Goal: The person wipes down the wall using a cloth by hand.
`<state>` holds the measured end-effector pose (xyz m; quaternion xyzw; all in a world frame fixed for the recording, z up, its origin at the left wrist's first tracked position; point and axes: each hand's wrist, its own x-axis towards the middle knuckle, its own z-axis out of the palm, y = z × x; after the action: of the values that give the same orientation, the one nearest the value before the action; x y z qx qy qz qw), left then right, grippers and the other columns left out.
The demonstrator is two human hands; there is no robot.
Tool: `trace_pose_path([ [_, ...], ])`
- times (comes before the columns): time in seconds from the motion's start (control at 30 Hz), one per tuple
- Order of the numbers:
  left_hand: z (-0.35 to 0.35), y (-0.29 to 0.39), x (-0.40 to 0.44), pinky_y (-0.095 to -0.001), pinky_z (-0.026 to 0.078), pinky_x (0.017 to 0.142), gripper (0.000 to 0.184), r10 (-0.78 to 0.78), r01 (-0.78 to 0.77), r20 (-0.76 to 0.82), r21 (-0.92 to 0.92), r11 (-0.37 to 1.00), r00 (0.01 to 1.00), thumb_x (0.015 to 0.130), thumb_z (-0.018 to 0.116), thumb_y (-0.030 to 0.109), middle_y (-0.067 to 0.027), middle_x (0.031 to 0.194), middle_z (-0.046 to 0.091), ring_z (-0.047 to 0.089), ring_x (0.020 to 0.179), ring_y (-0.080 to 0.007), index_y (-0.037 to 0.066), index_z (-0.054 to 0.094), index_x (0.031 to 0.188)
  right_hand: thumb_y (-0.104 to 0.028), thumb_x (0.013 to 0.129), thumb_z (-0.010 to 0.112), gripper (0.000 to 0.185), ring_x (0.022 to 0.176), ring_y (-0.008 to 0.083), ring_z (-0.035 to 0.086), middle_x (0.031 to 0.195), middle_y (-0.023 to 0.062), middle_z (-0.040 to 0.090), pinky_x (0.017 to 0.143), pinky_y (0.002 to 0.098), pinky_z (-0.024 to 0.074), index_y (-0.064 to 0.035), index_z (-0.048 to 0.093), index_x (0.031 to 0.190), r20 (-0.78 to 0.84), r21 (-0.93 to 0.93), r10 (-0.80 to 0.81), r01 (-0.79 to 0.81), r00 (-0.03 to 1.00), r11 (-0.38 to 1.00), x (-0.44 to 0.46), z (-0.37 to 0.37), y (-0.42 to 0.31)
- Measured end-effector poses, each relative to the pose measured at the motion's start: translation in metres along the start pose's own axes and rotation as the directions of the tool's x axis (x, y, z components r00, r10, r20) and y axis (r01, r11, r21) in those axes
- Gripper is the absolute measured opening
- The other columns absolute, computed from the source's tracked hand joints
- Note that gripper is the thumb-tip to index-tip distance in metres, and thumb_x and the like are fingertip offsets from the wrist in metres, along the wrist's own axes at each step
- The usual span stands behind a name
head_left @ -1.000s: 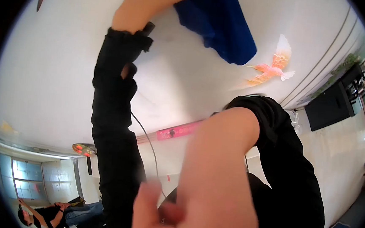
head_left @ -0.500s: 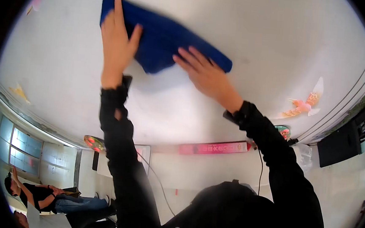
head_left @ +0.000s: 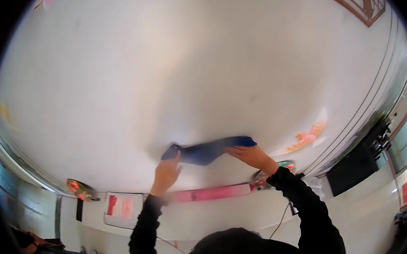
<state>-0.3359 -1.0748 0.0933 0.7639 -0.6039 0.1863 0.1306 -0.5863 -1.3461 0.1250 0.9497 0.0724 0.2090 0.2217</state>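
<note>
A dark blue cloth (head_left: 206,150) lies stretched sideways against the white wall, low in the head view. My left hand (head_left: 166,174) is at its left end, fingers pointing up onto the cloth. At the right end, my right hand (head_left: 253,156) has its fingers over the lower edge and keeps the cloth spread. Both hands are slightly blurred, and parts of their fingertips are hard to make out.
Below the hands runs a ledge with a long pink box (head_left: 210,192), a framed red-and-white card (head_left: 123,209) and a round patterned plate (head_left: 80,190). An orange bird decoration (head_left: 308,135) is on the wall. A black cabinet (head_left: 358,173) stands at right; a person sits lower left.
Both hands have come down the wall with the blue cloth, from high up to just above the pink box. The cloth looks narrower, and the view has shifted.
</note>
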Motion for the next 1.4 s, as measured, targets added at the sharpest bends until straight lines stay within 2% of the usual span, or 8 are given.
trace_pose_path([
  [0.13,-0.059,0.018,0.075,-0.0364,0.044,0.074,0.067,0.04,-0.008,-0.284,0.112,0.994,0.958,0.08,0.065,0.027,-0.0087,0.088,0.059,0.055,0.081,-0.0248,0.007,0.04,0.139,-0.01,0.077,0.056,0.044,0.108,0.0175,0.054,0.132,-0.0047,0.051,0.074,0.0281,0.0514,-0.0201,0.059,0.119,-0.183,-0.142,0.041,-0.068,0.982,0.988,0.006,-0.053,0.056],
  [0.23,-0.135,0.047,0.148,-0.0408,0.042,0.084,0.065,0.077,-0.062,-0.523,0.046,0.997,0.849,0.082,0.062,0.022,-0.0148,0.093,0.054,0.052,0.086,-0.0311,0.009,0.038,0.141,0.0,0.072,0.055,0.032,0.122,0.0296,0.048,0.127,0.0091,0.053,0.095,0.0383,0.0458,-0.0079,0.064,0.102,-0.398,-0.078,0.122,-0.166,0.909,0.983,0.03,-0.133,0.123],
  [0.33,-0.205,0.084,0.211,-0.0518,0.022,0.108,0.055,0.05,0.03,-0.712,0.099,0.995,0.7,0.089,0.055,0.019,-0.01,0.149,0.031,0.031,0.136,-0.0297,0.013,0.039,0.141,0.008,0.073,0.051,0.037,0.122,0.0306,0.048,0.126,0.0104,0.054,0.1,0.0399,0.0405,-0.0056,0.061,0.106,-0.631,-0.099,0.201,-0.335,0.749,0.937,0.05,-0.207,0.18],
  [0.47,-0.207,0.121,0.27,-0.0524,0.021,0.109,0.055,0.047,0.014,-0.852,0.063,0.998,0.521,0.092,0.055,0.03,-0.0132,0.149,0.029,0.028,0.137,-0.0312,0.016,0.037,0.142,0.015,0.066,0.046,0.037,0.104,0.0334,0.052,0.112,0.0121,0.057,0.092,0.0376,0.0417,-0.0011,0.058,0.098,-0.725,0.01,0.189,-0.265,0.663,0.964,0.059,-0.262,0.212],
  [0.6,-0.169,0.158,0.272,-0.0533,0.02,0.109,0.058,-0.024,0.068,-0.851,0.014,0.998,0.524,0.089,0.058,0.034,-0.0151,0.149,0.028,0.027,0.137,-0.0326,0.016,0.039,0.142,0.014,0.062,0.046,0.034,0.092,0.0335,0.052,0.097,0.0128,0.057,0.083,0.0363,0.0424,0.0001,0.057,0.092,-0.793,0.061,0.2,-0.251,0.576,0.966,0.049,-0.231,0.221],
  [0.73,-0.114,0.178,0.223,-0.0569,0.018,0.108,0.06,-0.154,0.22,-0.668,0.014,0.975,0.728,0.088,0.058,0.031,-0.0215,0.147,0.029,0.03,0.135,-0.0353,0.008,0.039,0.14,0.008,0.054,0.047,0.027,0.08,0.034,0.049,0.084,0.0131,0.052,0.07,0.0392,0.0391,0.0001,0.053,0.079,-0.799,0.181,0.351,-0.363,0.488,0.914,0.01,-0.168,0.203],
  [1.13,0.014,0.198,0.101,-0.0545,0.019,0.109,0.062,-0.21,0.218,-0.167,0.03,0.975,0.963,0.082,0.06,0.018,-0.015,0.141,0.037,0.037,0.128,-0.0313,0.009,0.038,0.14,0.006,0.059,0.054,0.021,0.078,0.0284,0.047,0.086,0.0089,0.05,0.065,0.0392,0.0368,-0.008,0.05,0.074,-0.264,0.351,0.603,-0.507,0.753,0.787,-0.118,-0.001,0.073],
  [1.4,0.006,0.198,0.105,-0.052,0.019,0.111,0.052,-0.27,0.271,-0.274,-0.036,0.962,0.923,0.083,0.055,0.021,-0.0072,0.143,0.038,0.035,0.131,-0.0274,0.01,0.046,0.133,0.006,0.069,0.053,0.043,0.113,0.0357,0.049,0.121,0.0175,0.05,0.092,0.0418,0.0448,-0.0046,0.062,0.11,0.301,0.703,0.4,-0.485,0.865,0.52,-0.093,0.006,-0.072],
])
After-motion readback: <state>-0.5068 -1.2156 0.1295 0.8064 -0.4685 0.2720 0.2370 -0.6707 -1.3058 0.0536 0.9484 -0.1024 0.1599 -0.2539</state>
